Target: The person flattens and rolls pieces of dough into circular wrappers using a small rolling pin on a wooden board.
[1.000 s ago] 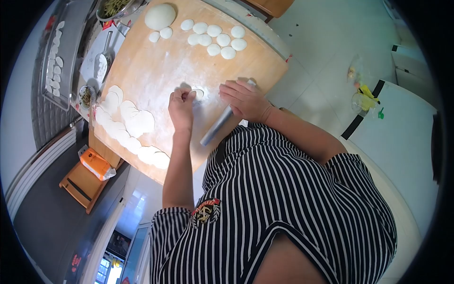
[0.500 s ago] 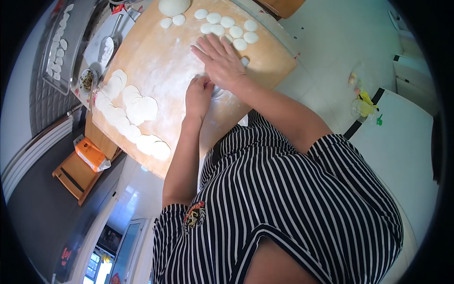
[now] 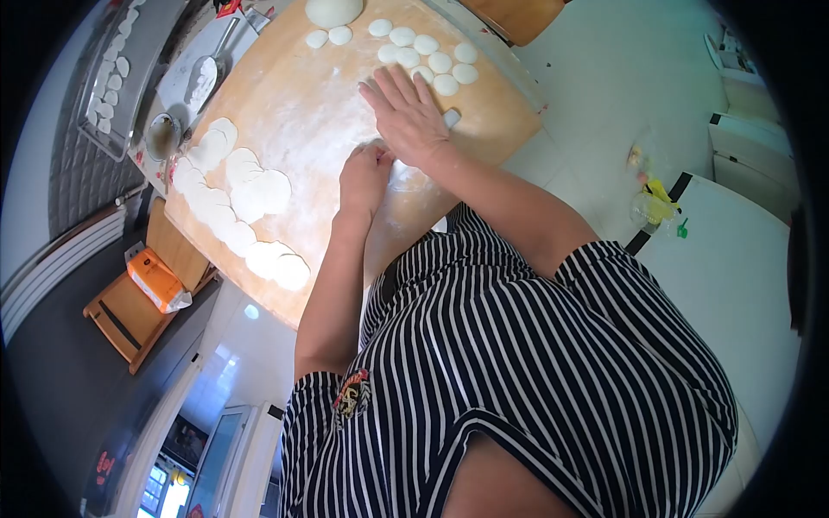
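My right hand [image 3: 410, 121] lies flat with its fingers spread, palm down on a rolling pin [image 3: 452, 117]. Only the pin's pale end shows past the hand. Close beside it, my left hand [image 3: 366, 177] has its fingers pinched together on the edge of a dough wrapper, mostly hidden between the hands. Beyond my right hand lie several small flattened dough discs [image 3: 440, 63]. To the left, thin rolled wrappers [image 3: 259, 192] overlap on the floured wooden board [image 3: 302, 112]. A larger dough lump [image 3: 334, 10] sits at the far edge.
Left of the board are a metal tray [image 3: 115, 142] with white pieces, a bowl [image 3: 162, 138] of filling, and a scoop [image 3: 204, 82] with flour. An orange package [image 3: 155, 281] rests on a wooden chair [image 3: 117, 324]. A white surface [image 3: 717, 250] stands at right.
The view has shifted slightly, so the board's contents appear moved a little. Both hands keep nearly the same pose; slightly more of the pin's end shows beside my right hand.
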Available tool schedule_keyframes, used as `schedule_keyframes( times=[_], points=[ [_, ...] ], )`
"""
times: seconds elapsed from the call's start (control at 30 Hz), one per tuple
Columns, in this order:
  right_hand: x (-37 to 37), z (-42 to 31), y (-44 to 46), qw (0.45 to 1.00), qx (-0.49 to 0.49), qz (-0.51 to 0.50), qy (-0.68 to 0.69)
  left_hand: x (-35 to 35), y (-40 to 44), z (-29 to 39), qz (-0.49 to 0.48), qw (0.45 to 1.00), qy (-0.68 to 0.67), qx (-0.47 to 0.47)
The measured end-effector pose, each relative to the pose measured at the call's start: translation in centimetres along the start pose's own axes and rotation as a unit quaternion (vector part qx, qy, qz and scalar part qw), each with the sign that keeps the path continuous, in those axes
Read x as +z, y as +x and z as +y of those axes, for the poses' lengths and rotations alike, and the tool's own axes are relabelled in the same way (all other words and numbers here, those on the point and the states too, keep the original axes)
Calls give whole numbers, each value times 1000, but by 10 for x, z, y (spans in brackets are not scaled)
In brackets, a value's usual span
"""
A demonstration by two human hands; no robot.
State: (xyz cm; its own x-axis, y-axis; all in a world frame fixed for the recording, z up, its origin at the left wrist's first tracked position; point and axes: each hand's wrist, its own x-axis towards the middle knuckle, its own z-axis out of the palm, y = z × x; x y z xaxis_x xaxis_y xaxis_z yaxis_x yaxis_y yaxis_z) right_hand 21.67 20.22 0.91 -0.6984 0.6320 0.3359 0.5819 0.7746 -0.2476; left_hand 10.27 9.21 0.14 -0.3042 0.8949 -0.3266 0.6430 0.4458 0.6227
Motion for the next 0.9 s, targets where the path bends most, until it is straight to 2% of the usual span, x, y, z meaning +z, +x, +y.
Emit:
schedule_keyframes(
  times=[0.07, 0.17, 0.23, 0.3, 0.37, 0.4, 0.47, 0.57, 0.63, 0.67, 0.7, 0.77, 0.8, 0.83, 0.9],
  points=[
    [-11, 3, -14, 999, -4, -28, 18, 0, 0, -5, 22, 999, 22, 41],
    [-16, 19, -84, 997, -14, -70, 9, -5, -22, -7, 37, 994, 29, 94],
    [-21, 19, -94, 998, -15, -52, 14, -9, -33, -6, -23, 996, -66, -56],
    [-24, 16, -88, 999, -14, -38, 25, -12, -32, -2, -31, 996, -67, -58],
    [-25, 3, -39, 998, -37, -57, -18, -16, -29, 3, -40, 995, -64, -62],
    [-15, -4, -24, 998, -34, -58, -13, -14, -25, 2, 4, 999, -40, -16],
    [2, -10, -1, 999, 24, -22, -3, -10, -10, -2, 6, 1000, -10, -5],
    [-4, -4, -29, 1000, 20, -18, 1, -10, -12, -5, -3, 1000, 28, 14],
    [-11, 8, -86, 1000, 6, 1, 18, -7, -24, -12, 50, 999, 0, 0],
    [-12, 11, -99, 999, -9, 19, 37, -11, -31, -8, 37, 997, -38, -55],
    [-13, 11, -94, 999, -9, 22, 35, -14, -35, -11, 39, 997, -38, -52],
    [-15, 12, -93, 999, -29, 12, 12, -15, -43, -18, -72, 977, -155, -128],
    [-27, 4, -71, 999, -36, -27, -2, -14, -45, -16, -51, 987, -115, -103],
    [-24, -2, -49, 999, -36, -27, 0, -15, -42, -10, -50, 987, -114, -104],
    [-9, -13, -14, 1000, 4, 3, 4, -16, -30, 0, 24, 999, -3, -35]
  ],
)
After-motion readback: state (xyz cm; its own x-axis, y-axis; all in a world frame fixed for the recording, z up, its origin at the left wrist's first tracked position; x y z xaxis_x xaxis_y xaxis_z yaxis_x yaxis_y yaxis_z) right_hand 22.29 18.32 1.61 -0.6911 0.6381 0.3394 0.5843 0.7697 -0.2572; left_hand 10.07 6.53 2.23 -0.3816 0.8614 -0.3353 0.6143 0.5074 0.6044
